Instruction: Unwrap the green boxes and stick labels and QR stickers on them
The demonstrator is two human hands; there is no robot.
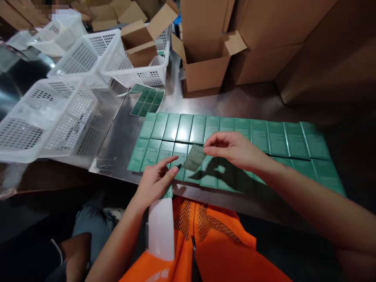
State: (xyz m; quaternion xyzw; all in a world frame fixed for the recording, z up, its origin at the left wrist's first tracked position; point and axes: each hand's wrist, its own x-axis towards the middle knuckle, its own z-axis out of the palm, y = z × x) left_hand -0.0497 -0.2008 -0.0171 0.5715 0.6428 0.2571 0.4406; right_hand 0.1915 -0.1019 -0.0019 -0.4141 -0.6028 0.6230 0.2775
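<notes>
My right hand [225,145] pinches a small dark-green label [194,157] by its upper right corner. The label hangs tilted just above the front row of green boxes [260,137], which lie side by side in two long rows. My left hand [157,178] is to the left of the label, its thumb and forefinger apart. A white backing strip [161,231] with a green end hangs from under that hand, in front of the table edge; the curled fingers holding it are mostly hidden. Behind the rows lies a sheet of green labels [149,101].
White perforated baskets [84,100] stand at the left and back, one with clear plastic inside. An open carton [205,74] sits behind the boxes, beside taller stacked cartons [273,39]. A person's arm [78,250] is at lower left. The metal table [117,147] ends close to me.
</notes>
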